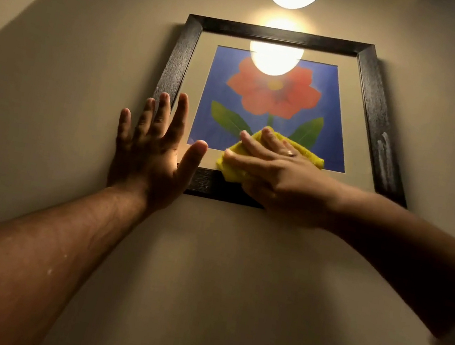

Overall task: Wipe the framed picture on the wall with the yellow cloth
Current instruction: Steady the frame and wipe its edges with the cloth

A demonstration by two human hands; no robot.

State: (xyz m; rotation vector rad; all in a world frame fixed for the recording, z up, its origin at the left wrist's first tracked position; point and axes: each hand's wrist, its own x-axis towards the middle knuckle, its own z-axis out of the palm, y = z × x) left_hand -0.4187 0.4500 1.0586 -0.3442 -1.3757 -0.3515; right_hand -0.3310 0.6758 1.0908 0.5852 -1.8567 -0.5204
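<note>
Both hands are up: my right hand (276, 174) presses the cloth (228, 169) flat-fingered on the picture's (346, 107) lower glass; left hand (154, 148) splayed, empty. Everything above my fingers looks unwiped.

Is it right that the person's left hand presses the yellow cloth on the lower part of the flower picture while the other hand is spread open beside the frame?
Not quite: the head view shows the right hand pressing the yellow cloth on the flower picture; the left hand is the one spread open at the frame.
</note>
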